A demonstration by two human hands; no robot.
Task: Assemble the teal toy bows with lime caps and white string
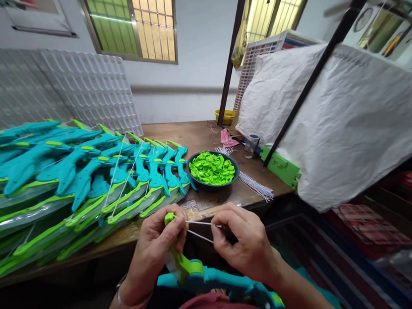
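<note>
My left hand (158, 241) is closed round the lime-green tip of a teal and green toy bow (197, 275) that lies across my lap. My right hand (242, 241) pinches a white string (199, 230) that runs from that tip in two strands. Both hands are close together just in front of the wooden table's (198, 136) near edge. A dark bowl (192, 162) full of small lime-green plastic pieces sits on the table just beyond my hands.
Several finished teal and green bows (90, 173) lie stacked across the table's left half. A bundle of white strings (257, 185) lies right of the bowl. A large white sack (348, 121), a black pole (312, 77) and clear moulded trays (87, 91) stand behind.
</note>
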